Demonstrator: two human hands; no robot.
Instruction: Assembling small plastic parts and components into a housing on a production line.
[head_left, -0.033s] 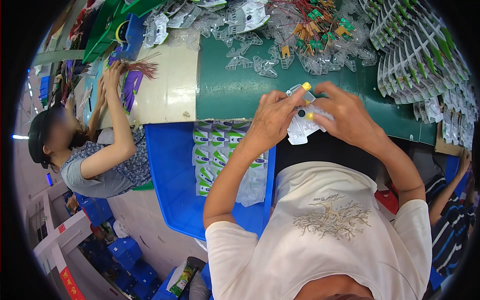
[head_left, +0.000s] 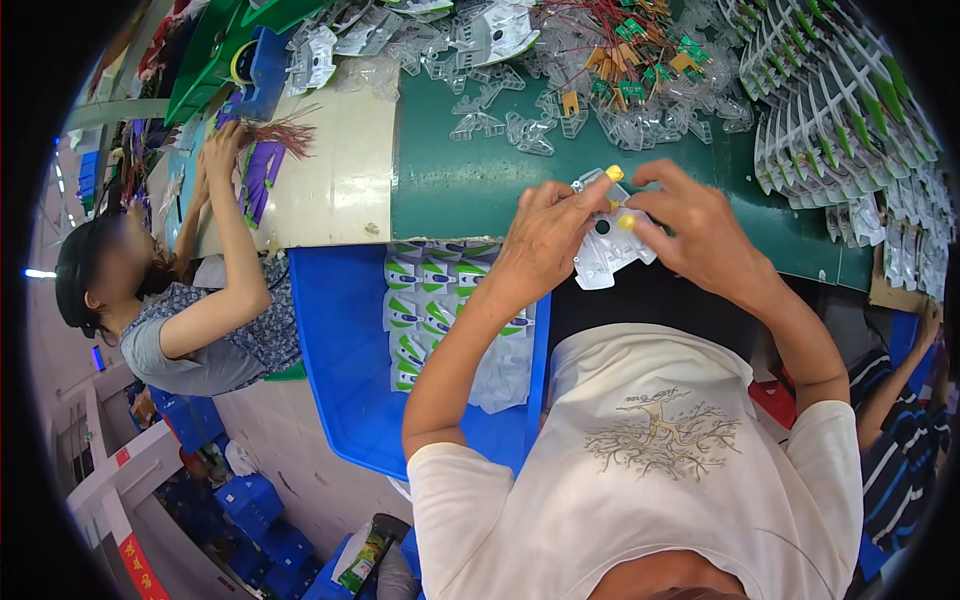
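Presently, the left hand (head_left: 545, 240) grasps a white plastic shell (head_left: 602, 262) at the green tabletop's (head_left: 460, 190) front edge; the right hand's (head_left: 700, 220) fingers curl beside it, grip indeterminable. Leftward, a blue bin (head_left: 345, 370) contains white-and-green pieces (head_left: 437, 275).

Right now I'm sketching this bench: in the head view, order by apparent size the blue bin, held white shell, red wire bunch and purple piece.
1. Blue bin
2. White shell, partly hidden
3. Red wire bunch, purple piece: too alike to rank
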